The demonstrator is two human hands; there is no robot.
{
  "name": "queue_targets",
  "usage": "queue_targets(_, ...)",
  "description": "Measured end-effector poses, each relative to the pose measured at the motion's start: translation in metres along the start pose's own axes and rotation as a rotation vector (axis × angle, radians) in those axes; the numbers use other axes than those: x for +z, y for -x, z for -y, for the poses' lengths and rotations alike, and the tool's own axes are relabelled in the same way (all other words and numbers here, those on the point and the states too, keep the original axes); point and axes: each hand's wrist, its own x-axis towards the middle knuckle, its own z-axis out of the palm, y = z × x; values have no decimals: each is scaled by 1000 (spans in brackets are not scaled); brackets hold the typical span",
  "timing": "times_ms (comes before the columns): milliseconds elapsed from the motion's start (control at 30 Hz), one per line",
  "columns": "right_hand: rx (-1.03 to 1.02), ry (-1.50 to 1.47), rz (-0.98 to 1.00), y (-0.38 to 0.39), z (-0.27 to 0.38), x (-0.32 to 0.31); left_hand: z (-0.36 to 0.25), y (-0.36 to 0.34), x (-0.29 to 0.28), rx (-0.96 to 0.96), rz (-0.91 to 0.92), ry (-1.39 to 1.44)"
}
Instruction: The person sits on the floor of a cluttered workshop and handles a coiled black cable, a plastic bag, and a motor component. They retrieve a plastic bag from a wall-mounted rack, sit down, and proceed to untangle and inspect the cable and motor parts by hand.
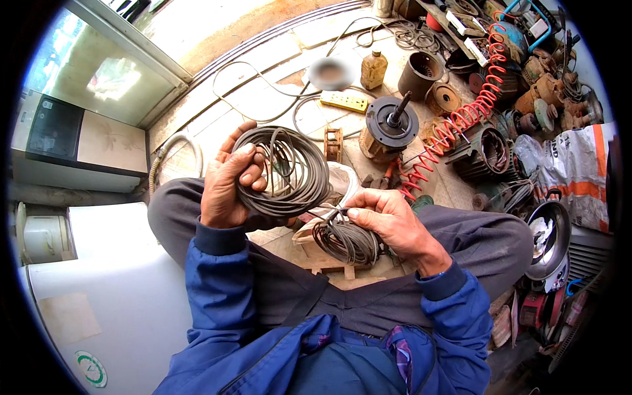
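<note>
My left hand (230,174) is closed round the left side of a large coil of dark grey cable (296,178), held up above my lap. My right hand (385,220) pinches the top of a smaller bundle of thin dark wire (345,242), which hangs just below and right of the large coil. Loose strands run between the two coils. Behind them, partly hidden, lies a whitish bag or cloth (341,178) between my knees. A small wooden piece (349,271) shows under the smaller bundle.
Beyond my knees stand an electric motor part (392,125) with an upright shaft, a yellow power strip (343,101) and a dirty bottle (374,70). A red spiral hose (461,115) crosses the right side near piled motor parts. At left is a white appliance (112,283).
</note>
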Motion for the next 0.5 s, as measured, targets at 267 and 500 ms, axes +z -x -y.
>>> queue_targets(267,-115,125,-90,-1,1,2,-5,2,-2,23,33,117)
queue_targets(500,-188,198,-116,-4,-5,6,-5,3,1,32,70,206)
